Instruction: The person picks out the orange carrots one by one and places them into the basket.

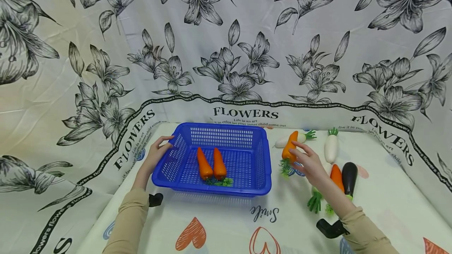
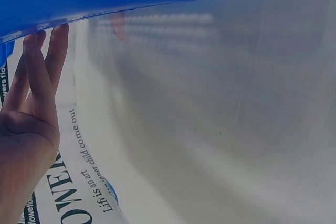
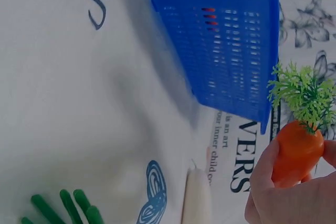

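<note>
Over printed cloth [image 1: 226,218], right hand [image 1: 309,164] pinches tapered carrot [image 1: 290,144]; left hand [image 1: 157,154], straight-fingered, touches meshed basket [image 1: 212,189]; flowered drape [image 1: 247,7] behind.

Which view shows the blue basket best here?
The head view: it fits the whole blue basket in frame, including its inside and two carrots. The left wrist view shows only a cropped blue section above the left hand; the right wrist view shows a perforated outer side, cut off at the top.
</note>
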A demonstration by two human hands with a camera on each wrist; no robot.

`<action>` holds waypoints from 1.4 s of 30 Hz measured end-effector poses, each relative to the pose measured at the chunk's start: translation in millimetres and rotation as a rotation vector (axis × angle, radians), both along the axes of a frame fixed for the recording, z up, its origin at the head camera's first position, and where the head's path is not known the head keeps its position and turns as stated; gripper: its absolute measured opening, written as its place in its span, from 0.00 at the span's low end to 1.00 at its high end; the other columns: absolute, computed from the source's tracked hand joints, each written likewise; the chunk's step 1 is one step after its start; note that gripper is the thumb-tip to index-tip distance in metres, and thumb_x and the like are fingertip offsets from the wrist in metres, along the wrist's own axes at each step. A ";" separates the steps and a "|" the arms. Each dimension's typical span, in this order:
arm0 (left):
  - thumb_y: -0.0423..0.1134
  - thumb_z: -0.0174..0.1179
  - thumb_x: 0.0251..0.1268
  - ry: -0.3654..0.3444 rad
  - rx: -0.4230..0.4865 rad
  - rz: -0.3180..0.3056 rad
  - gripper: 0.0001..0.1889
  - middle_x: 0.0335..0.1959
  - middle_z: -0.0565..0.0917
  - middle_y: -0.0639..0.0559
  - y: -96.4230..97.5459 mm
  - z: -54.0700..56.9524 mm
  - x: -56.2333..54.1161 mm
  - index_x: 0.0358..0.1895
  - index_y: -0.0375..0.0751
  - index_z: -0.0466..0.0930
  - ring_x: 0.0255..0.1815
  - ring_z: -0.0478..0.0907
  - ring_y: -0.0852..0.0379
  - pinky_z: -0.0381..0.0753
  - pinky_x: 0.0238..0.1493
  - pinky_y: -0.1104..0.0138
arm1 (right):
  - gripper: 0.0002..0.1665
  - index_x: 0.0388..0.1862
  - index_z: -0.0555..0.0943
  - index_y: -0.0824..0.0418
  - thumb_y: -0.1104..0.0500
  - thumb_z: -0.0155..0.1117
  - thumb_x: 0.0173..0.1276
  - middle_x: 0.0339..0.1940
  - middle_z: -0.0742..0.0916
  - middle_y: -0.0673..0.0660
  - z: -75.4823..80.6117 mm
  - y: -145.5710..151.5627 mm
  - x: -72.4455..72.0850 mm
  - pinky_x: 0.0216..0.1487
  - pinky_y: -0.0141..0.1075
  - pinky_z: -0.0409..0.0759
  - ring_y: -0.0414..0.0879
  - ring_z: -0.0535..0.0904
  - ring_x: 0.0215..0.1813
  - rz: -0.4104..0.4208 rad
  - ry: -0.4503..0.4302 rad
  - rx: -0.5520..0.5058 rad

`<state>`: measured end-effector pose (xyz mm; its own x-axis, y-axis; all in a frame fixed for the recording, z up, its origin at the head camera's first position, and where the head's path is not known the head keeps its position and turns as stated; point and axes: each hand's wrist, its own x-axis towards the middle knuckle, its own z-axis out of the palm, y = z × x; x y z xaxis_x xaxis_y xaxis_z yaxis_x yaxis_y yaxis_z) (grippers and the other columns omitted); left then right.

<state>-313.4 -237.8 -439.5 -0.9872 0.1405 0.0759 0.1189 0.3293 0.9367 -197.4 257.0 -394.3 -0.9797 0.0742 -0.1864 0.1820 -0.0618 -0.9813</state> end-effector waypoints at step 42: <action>0.42 0.47 0.72 -0.012 -0.007 0.012 0.21 0.62 0.71 0.34 0.7 -1.4 -2.1 0.66 0.43 0.67 0.43 0.78 0.66 0.78 0.40 0.69 | 0.32 0.73 0.59 0.56 0.55 0.52 0.72 0.68 0.69 0.66 18.6 -68.4 -20.0 0.61 0.48 0.72 0.52 0.76 0.57 0.056 -0.033 -0.046</action>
